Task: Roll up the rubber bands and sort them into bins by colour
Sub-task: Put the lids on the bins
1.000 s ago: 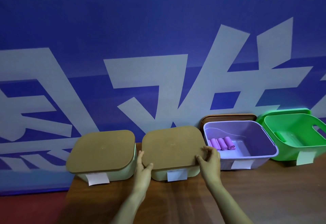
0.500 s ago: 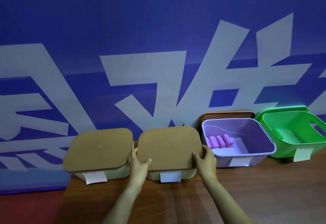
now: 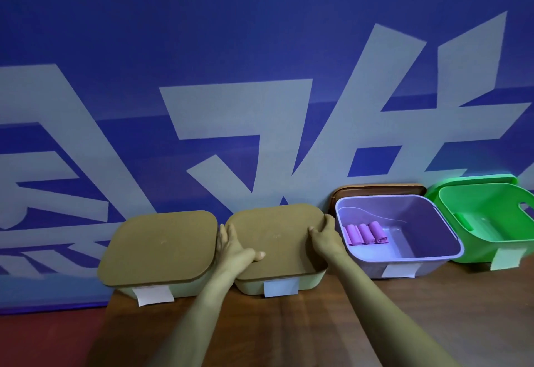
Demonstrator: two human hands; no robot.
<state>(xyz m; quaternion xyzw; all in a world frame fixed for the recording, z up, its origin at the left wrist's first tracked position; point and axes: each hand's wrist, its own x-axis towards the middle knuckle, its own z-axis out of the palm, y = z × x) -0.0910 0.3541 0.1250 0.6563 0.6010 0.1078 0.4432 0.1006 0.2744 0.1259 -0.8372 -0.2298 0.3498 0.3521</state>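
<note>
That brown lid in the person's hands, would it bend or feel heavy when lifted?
Probably stiff: the lid looks flat though gripped only at its sides by the left hand and right hand. Likely light, being thin.

On the brown wooden table [image 3: 433,323], four bins are set in a row along the far edge: a lidded left cream bin [image 3: 190,287], a lidded middle cream bin [image 3: 309,281], a purple bin [image 3: 419,216], and a green bin [image 3: 491,210] at far right.

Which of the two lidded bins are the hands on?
The lidded bin beside the purple bin: left hand and right hand grip its brown lid by the edges.
</note>
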